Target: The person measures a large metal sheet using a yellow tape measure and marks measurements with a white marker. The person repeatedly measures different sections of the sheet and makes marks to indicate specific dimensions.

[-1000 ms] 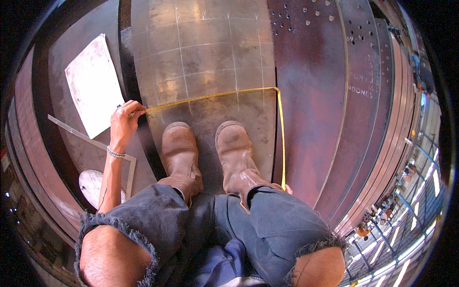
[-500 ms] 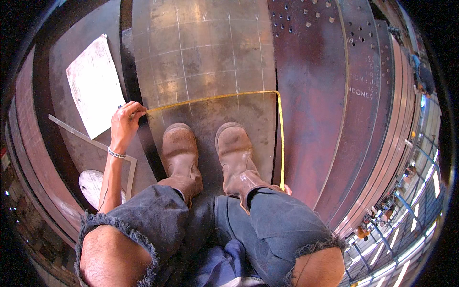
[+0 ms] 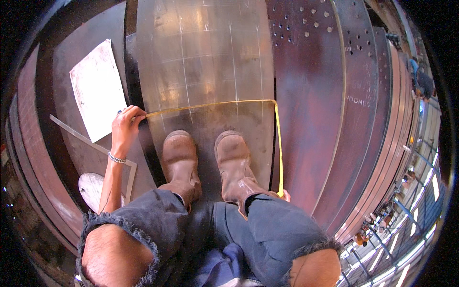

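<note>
A yellow tape measure [image 3: 210, 104] runs across the scribed steel plate [image 3: 209, 62] beyond my boots. At the plate's right edge its blade bends sharply and comes back toward me. My left hand [image 3: 126, 124] pinches the tape's end at the plate's left edge. At the other end, beside my right boot, is my right hand [image 3: 286, 195]. Only a bit of that hand shows past my trouser leg, closed where the blade ends; any tape case is hidden. White lines with arrowhead marks run along the plate.
My brown boots [image 3: 180, 155] stand on the plate. On the left lie a white sheet [image 3: 98, 91], a metal square [image 3: 79, 132] and a pale oval piece [image 3: 91, 189]. Dark gaps separate the plates. A reddish plate [image 3: 308, 110] with punched holes lies right; a railing stands beyond.
The whole view has shifted slightly, with the boots and plate lower in the picture. Both hands keep their places on the tape, and its bend remains at the plate's right edge.
</note>
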{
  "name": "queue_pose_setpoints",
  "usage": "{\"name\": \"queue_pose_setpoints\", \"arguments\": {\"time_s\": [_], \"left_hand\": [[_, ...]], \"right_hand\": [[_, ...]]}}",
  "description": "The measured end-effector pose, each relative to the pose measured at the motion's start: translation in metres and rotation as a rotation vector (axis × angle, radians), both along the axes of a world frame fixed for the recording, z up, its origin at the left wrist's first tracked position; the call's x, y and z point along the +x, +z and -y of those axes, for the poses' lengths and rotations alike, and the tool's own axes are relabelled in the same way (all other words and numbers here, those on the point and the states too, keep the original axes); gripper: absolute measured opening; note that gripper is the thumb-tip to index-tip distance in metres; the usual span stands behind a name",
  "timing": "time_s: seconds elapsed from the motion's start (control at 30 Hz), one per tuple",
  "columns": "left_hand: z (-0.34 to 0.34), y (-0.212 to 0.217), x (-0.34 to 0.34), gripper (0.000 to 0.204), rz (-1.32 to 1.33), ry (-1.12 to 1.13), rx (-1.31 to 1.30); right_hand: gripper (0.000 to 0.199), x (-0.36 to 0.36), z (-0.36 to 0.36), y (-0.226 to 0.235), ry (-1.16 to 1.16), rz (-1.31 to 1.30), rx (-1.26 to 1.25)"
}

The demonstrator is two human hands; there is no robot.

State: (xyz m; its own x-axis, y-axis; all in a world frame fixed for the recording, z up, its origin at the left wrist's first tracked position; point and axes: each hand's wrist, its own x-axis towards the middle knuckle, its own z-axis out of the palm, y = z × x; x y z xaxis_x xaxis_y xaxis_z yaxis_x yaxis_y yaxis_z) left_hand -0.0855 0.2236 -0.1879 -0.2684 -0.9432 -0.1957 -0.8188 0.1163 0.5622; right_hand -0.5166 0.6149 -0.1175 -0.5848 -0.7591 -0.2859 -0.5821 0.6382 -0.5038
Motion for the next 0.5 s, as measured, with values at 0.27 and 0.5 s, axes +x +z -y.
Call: {"name": "queue_pose_setpoints", "arguments": {"time_s": [0.27,0.5], "left_hand": [[0.056,0.023,0.044,0.007,-0.079,0.298,-0.454],[0.065,0.037,0.013,0.009,-0.363,0.125,-0.209]], "right_hand": [[0.069,-0.023,0.034,0.013,0.214,-0.073,-0.052],[0.072,-0.039,0.087,0.033,0.393,-0.123,-0.016]]}}
